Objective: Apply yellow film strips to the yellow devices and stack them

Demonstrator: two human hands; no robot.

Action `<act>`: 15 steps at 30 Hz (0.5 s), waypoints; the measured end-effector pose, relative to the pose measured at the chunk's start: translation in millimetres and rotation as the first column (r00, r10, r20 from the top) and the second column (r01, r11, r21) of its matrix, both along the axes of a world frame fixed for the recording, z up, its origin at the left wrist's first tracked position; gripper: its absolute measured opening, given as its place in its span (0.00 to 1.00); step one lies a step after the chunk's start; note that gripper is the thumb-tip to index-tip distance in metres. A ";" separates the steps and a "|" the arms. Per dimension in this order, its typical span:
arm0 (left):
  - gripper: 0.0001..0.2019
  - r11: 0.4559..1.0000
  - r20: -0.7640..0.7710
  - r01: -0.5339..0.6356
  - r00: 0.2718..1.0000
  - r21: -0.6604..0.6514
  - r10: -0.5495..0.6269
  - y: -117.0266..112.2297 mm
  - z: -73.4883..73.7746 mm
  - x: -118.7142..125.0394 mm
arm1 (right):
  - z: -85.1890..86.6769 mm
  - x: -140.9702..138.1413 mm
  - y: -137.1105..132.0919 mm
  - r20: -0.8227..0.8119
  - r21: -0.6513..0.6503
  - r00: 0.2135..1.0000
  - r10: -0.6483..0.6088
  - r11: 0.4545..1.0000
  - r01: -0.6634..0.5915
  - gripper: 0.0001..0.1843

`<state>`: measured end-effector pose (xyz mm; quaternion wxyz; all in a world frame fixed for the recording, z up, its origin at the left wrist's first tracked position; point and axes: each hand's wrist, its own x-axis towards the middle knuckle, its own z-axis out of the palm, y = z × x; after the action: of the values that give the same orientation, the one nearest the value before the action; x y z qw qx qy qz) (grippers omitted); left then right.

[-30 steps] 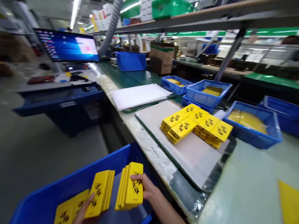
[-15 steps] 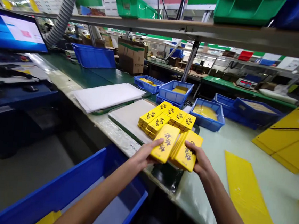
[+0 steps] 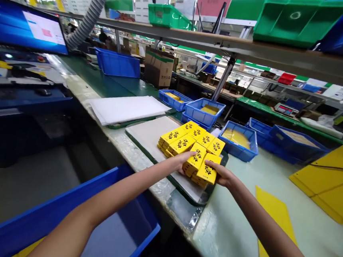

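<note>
The left hand (image 3: 181, 162) holds a stack of yellow packs (image 3: 194, 160), with its fingers close together on the side. The right hand (image 3: 219, 175) holds a second stack (image 3: 206, 173) the same way. Both stacks sit right by the near side of a pile of yellow packs (image 3: 182, 139) on a pale board (image 3: 150, 132). A blue bin (image 3: 100, 190) is near on the left.

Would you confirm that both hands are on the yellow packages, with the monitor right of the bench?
The head view shows the monitor left of the bench, not right; the left hand and right hand are on the yellow packages.
</note>
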<state>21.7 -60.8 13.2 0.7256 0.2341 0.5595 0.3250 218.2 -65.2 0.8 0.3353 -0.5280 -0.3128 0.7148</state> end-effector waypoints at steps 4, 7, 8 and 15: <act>0.20 0.985 0.107 -0.160 0.982 0.057 0.153 -7.7 -0.1 11.4 | 9.6 15.2 6.4 0.213 -0.072 0.965 0.156 0.987 -0.144 0.21; 0.18 0.939 0.175 -0.311 0.943 0.145 0.285 -16.5 0.1 15.0 | 10.4 24.8 6.0 0.303 -0.087 0.914 0.270 0.963 -0.255 0.28; 0.17 0.926 0.201 -0.340 0.931 0.167 0.305 -20.0 0.4 14.8 | 8.8 26.8 4.3 0.301 -0.078 0.910 0.286 0.958 -0.275 0.28; 0.15 0.895 0.366 -0.418 0.866 0.157 0.340 -44.1 -5.4 24.5 | -4.5 19.7 -15.5 0.236 -0.024 0.958 0.162 0.987 -0.161 0.21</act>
<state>46.3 -104.9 7.8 0.6977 0.1441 0.4240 0.5592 237.8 -80.8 -3.7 0.2349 -0.5831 -0.3912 0.6722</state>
